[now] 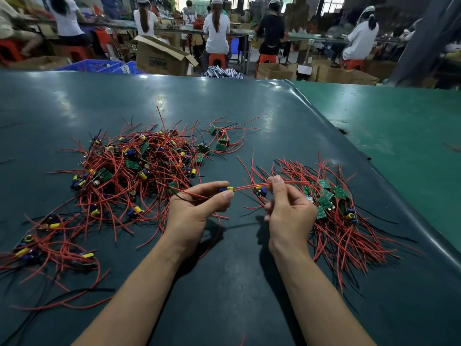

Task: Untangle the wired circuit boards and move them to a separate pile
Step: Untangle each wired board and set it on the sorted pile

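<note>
Wired circuit board (230, 189) pinched in left hand (197, 208) above table (224, 108) centre, its red wire gripped by right hand (287, 211), tangled pile (139, 166) left, sorted pile (336, 211) near right edge, bare surface toward far edge.

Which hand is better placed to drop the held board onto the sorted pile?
The right hand, probably. It pinches the red wires and sits beside the sorted pile. The left hand holds the board nearer the tangled heap.
</note>
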### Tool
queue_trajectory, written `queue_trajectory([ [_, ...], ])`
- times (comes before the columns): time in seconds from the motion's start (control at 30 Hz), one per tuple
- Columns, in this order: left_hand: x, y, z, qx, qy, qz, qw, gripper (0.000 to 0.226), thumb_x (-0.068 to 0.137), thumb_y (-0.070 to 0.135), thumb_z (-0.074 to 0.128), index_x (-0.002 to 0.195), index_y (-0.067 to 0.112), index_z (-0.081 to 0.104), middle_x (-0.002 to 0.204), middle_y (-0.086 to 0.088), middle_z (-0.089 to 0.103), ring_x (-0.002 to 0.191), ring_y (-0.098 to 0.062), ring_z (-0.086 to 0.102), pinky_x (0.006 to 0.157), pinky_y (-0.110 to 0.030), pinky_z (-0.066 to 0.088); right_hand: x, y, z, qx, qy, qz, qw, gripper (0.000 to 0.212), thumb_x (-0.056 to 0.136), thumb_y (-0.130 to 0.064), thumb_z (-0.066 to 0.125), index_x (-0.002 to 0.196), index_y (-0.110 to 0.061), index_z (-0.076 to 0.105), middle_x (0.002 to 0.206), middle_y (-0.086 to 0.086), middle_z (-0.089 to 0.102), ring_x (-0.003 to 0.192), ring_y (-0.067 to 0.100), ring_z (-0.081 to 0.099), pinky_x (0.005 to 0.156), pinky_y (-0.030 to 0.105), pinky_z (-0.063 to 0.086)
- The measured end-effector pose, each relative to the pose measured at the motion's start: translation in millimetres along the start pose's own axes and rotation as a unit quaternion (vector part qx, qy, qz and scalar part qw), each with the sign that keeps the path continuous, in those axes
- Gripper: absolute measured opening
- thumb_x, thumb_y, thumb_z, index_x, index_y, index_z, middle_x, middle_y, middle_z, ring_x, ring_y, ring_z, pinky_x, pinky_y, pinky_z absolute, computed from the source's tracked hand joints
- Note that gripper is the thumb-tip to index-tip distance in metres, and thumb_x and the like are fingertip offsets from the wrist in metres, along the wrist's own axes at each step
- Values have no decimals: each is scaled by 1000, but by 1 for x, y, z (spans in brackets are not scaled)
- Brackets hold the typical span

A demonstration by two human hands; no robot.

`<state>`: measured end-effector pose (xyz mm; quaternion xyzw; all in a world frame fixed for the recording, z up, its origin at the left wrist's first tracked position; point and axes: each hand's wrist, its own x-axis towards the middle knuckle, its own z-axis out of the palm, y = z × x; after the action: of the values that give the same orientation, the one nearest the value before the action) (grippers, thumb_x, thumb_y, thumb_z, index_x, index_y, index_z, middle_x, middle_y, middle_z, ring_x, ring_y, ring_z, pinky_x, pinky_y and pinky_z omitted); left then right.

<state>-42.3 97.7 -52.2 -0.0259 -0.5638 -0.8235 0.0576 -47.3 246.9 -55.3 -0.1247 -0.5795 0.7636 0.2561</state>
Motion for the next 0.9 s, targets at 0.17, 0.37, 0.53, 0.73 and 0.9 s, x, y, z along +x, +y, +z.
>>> queue_trajectory([
  [0.17, 0, 1, -4, -29, 22, 27, 999, 24, 58, 16, 81, 82, 17, 80, 74, -2, 72, 64, -13, 62, 65, -20, 52, 3, -4, -3, 44, 61, -9, 997, 21, 97, -23, 61, 81, -17, 73, 50, -7, 60, 36, 4, 44, 34, 19, 37],
  [0.37, 1, -5, -8, 241, 172, 172, 939, 21, 80, 4, 77, 89, 21, 73, 79, 4, 70, 65, 0, 62, 68, -16, 48, 7, -13, -11, 71, 160, -50, 983, 22, 101, -20, 51, 80, -16, 59, 71, 2, 61, 39, 10, 46, 36, 23, 38],
  [0.53, -7, -4, -7, 411, 139, 362, 825, 24, 79, 3, 72, 102, 8, 72, 92, -3, 63, 77, -14, 61, 75, -26, 51, -36, 5, 5, -203, -235, -269, 911, 32, 86, -10, 62, 118, -14, 65, 114, 1, 60, 90, 9, 62, 70, 24, 54],
  [0.73, -9, -1, -11, 473, 111, 388, 783, 36, 69, -9, 74, 104, -1, 70, 95, -11, 61, 84, -25, 60, 76, -36, 53, -35, 6, 10, -173, -341, -287, 878, 38, 89, -1, 65, 128, -1, 61, 123, 7, 64, 109, 14, 63, 84, 22, 55],
  [0.9, -10, 0, -13, 512, 94, 425, 740, 27, 82, 7, 64, 107, -2, 71, 96, -17, 60, 90, -30, 58, 76, -44, 52, -35, 4, 9, -149, -303, -327, 882, 30, 86, -9, 71, 115, 0, 70, 120, 10, 68, 110, 15, 66, 85, 35, 58],
])
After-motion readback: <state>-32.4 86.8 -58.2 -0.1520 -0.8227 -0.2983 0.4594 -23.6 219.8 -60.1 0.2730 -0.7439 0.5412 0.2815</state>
